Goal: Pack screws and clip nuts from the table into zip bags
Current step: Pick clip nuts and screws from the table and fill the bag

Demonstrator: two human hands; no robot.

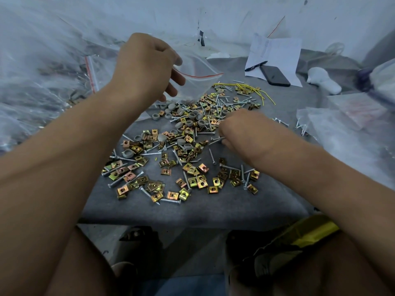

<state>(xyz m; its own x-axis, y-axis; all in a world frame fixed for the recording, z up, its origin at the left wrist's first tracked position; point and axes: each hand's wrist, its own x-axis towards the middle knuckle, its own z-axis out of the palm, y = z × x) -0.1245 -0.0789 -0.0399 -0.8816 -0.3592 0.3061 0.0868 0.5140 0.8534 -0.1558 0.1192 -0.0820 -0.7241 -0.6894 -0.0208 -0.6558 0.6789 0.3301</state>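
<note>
A heap of gold clip nuts (192, 180), silver screws (211, 155) and grey round caps (179, 124) covers the grey table (192, 210). My left hand (147, 65) holds a clear zip bag (196, 82) with a red seal strip, its mouth open, above the far side of the heap. My right hand (241, 131) is down on the heap with its fingers curled, pinching a few screws (218, 139) that stick out to the left of the fingers.
Large clear bags of packed parts (42, 82) pile up on the left, more plastic bags (346, 129) on the right. At the back lie yellow wire ties (256, 90), a black phone (274, 75), a pen (255, 66) on paper (277, 50) and a white object (323, 81).
</note>
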